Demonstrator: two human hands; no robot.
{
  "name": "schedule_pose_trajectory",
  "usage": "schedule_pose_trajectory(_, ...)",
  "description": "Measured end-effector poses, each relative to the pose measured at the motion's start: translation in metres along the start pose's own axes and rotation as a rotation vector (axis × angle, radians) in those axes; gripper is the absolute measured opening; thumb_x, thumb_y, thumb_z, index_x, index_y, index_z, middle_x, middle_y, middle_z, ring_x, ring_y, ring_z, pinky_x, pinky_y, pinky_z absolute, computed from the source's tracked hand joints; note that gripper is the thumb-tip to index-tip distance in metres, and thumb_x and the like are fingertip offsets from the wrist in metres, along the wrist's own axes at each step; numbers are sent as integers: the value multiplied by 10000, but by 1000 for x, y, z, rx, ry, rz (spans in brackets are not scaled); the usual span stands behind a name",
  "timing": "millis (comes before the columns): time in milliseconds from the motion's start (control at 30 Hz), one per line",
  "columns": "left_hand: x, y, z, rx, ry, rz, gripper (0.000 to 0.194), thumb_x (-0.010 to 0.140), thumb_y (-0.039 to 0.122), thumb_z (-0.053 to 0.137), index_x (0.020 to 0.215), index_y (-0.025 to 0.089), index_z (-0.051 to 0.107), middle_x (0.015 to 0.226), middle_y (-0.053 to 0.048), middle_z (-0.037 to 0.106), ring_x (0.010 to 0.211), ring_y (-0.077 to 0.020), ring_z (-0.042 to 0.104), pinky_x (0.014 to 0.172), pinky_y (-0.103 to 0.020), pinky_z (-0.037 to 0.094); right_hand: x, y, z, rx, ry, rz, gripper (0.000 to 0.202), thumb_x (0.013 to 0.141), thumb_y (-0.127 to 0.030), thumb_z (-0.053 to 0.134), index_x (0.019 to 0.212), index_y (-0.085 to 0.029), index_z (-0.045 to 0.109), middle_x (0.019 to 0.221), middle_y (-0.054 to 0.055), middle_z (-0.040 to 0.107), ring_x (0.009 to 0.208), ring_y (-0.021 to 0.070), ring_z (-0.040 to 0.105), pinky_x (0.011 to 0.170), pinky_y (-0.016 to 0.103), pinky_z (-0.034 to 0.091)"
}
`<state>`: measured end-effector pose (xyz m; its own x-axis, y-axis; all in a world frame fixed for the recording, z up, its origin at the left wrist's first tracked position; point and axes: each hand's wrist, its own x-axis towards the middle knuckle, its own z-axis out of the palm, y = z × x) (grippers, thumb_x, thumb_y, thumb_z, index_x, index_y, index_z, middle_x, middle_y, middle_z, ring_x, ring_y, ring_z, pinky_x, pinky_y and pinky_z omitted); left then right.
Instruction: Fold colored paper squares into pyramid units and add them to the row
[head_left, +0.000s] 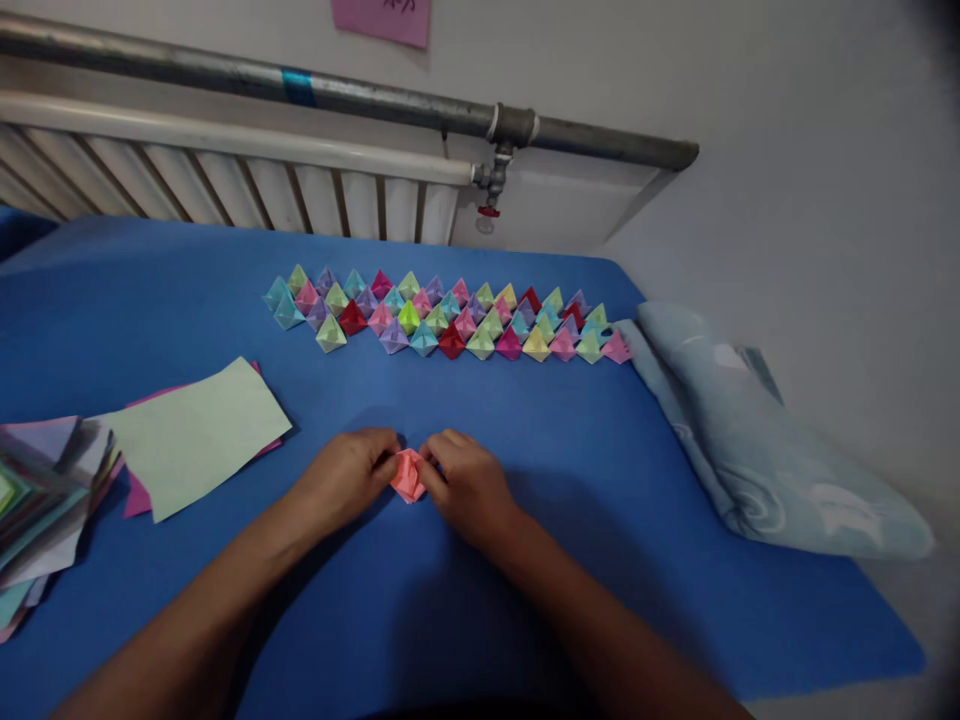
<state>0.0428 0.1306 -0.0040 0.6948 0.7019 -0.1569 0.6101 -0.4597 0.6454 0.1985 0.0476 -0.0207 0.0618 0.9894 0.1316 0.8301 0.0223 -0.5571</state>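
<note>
1. The left hand point(346, 480) is closed in a pinch, thumb and forefinger on the left side of a small piece of folded coral paper point(409, 482).
2. The right hand point(474, 488) pinches the right side of the same piece, so it sits between both sets of fingertips, around the middle of the blue surface point(322, 610).
3. The step in hand looks like shaping or opening the folds. The fingers hide the ends, so I can't tell whether the piece is lifted or resting.
4. Working it further from this grip would call for a light, even pull on both sides, as thin paper could crease or tear.
5. Toward the far edge, rows of many-coloured folded paper pieces point(451, 341) run side to side, with a gap in the nearest row near its left end.
6. At the left, a pale green sheet point(202, 430) overlaps a magenta sheet point(137, 498), beside a fanned stack of paper point(64, 510) at the left edge.
7. Along the right edge lies a pale blue blanket point(750, 450), its narrow end close to the rows.
</note>
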Motion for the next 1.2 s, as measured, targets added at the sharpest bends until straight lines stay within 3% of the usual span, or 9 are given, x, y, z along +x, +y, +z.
schedule_pose_trajectory(133, 0, -1, -1, -67, -60, -8, 182, 810, 343, 505, 715, 213, 591, 614, 32, 563, 548, -118, 469, 537, -233, 320, -1, -1, -3, 21, -34, -10, 108, 863, -159, 569, 763, -191, 592, 798, 22, 636, 756, 151, 551, 706, 269, 389)
schedule_pose_trajectory(500, 3, -4, 1, -66, -86, -73, 180, 772, 368, 523, 712, 207, 577, 598, 37, 555, 555, -122, 468, 530, -236, 302, 1, -4, -7, 147, -44, 61, 93, 798, -106, 613, 768, -192, 595, 804, 5, 629, 773, 141, 559, 712, 255, 393)
schedule_pose_trajectory(800, 24, -2, -10, -8, -261, -194, 147, 685, 317, 572, 631, 200, 502, 573, 49, 508, 560, -114, 440, 521, -243, 283, 14, -10, -13, 164, -158, 165, 84, 779, -126, 624, 768, -198, 582, 801, -20, 574, 725, 117, 515, 654, 240, 350)
schedule_pose_trajectory(967, 19, -3, -9, -20, -232, -188, 174, 705, 358, 557, 649, 199, 517, 594, 37, 534, 570, -122, 462, 527, -244, 294, 13, -11, -14, 190, -174, 175, 87, 775, -121, 632, 793, -199, 600, 811, -25, 586, 730, 115, 529, 652, 237, 353)
schedule_pose_trajectory(1200, 4, -3, -9, -187, -155, -96, 221, 755, 408, 522, 777, 197, 582, 621, 38, 559, 575, -122, 488, 535, -234, 339, 3, -8, -6, 121, -59, 79, 83, 815, -118, 605, 851, -190, 627, 844, 4, 641, 773, 134, 565, 703, 248, 387)
